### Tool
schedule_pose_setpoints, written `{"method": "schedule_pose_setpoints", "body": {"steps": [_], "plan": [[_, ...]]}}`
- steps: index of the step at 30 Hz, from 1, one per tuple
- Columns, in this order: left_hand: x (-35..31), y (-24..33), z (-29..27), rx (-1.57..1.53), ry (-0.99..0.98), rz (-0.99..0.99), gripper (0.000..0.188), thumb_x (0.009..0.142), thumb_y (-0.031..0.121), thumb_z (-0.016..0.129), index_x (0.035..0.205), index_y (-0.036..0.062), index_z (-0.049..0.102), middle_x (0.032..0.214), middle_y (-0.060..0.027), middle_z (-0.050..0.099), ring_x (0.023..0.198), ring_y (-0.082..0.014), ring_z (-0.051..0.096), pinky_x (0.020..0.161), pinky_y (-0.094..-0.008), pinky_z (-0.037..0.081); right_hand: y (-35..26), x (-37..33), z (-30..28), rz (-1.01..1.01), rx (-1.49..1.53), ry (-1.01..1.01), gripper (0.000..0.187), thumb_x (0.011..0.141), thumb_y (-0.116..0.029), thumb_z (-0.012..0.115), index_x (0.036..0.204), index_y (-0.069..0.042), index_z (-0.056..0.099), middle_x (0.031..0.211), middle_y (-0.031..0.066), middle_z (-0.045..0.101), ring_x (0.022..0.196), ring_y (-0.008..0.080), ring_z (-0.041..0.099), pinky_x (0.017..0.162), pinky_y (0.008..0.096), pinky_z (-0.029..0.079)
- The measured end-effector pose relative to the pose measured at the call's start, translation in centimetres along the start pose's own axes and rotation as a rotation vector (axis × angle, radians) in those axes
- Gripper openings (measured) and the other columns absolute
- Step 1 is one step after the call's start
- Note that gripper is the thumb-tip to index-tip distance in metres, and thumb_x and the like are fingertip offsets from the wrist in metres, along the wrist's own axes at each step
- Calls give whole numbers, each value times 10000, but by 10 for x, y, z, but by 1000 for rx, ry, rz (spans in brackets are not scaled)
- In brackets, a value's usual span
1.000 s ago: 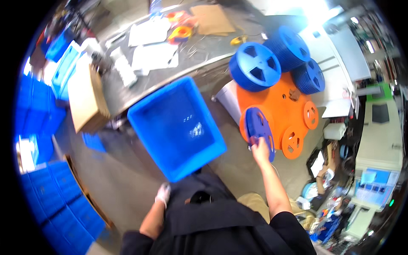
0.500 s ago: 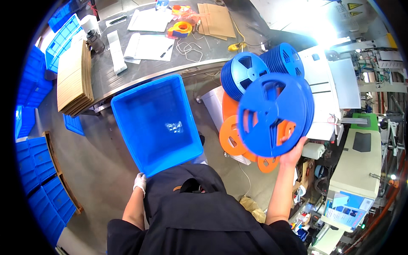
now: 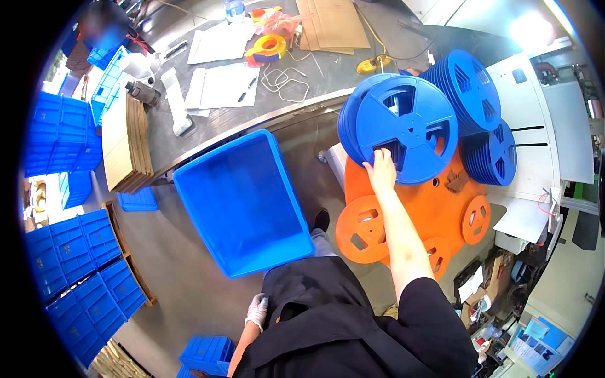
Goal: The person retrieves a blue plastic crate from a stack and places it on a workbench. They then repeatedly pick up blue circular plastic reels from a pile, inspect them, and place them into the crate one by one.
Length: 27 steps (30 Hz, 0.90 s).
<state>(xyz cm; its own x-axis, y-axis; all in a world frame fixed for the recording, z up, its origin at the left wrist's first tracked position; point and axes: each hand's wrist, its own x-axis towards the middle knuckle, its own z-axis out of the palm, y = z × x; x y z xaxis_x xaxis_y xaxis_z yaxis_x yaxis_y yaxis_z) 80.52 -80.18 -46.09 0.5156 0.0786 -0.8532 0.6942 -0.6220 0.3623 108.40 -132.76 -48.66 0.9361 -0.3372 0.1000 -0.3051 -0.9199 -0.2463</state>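
My right hand (image 3: 381, 171) grips the lower left rim of a blue plastic reel (image 3: 413, 160), its fingertips on the reel's front face near an opening. That reel leans against more blue reels (image 3: 348, 129) on an orange round table (image 3: 422, 214). Beside my dark apron, my left hand (image 3: 257, 310) in a white glove hangs low with loosely stretched fingers, holding nothing I can see. In front of my body stands a blue plastic bin (image 3: 283, 183), tilted in view; only its bare inside shows.
Two more blue reel stacks (image 3: 469, 91) stand right. Orange discs (image 3: 362, 230) jut out at the orange table's near side. A steel workbench (image 3: 214, 120) with papers, tape and cardboard (image 3: 126, 148) runs along the back. Blue crates (image 3: 94, 252) are stacked left; a person (image 3: 104, 28) is far left.
The blue reel in my right hand has moved left and away, against the left stack. My left hand has shifted from near the bin's corner to beside the apron. The view has turned slightly.
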Motion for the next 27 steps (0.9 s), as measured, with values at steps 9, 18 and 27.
{"method": "schedule_pose_setpoints", "body": {"steps": [9,18,27], "plan": [[11,-21,43,-402,16,-163,397,923,260,579,1264,55,570,1182,-155,633,1094,-247,583,957,-345,443,-1,59,-37,91,-21,-586,660,697,-344,799,1194,-12,517,1002,195,668,964,354,645,848,440,511],[6,34,44,-390,13,-138,422,921,262,567,1279,39,551,1170,-162,633,1078,-236,586,948,-340,449,4,75,-45,-82,-9,-716,623,739,-362,755,1256,-91,540,1004,172,683,976,338,652,850,428,517],[20,66,43,-414,3,-118,416,924,257,566,1277,36,550,1170,-161,633,1094,-249,589,950,-345,450,15,109,-30,20,-9,-1207,594,647,-466,804,1050,-43,693,1058,148,689,1013,283,656,881,386,508]]}}
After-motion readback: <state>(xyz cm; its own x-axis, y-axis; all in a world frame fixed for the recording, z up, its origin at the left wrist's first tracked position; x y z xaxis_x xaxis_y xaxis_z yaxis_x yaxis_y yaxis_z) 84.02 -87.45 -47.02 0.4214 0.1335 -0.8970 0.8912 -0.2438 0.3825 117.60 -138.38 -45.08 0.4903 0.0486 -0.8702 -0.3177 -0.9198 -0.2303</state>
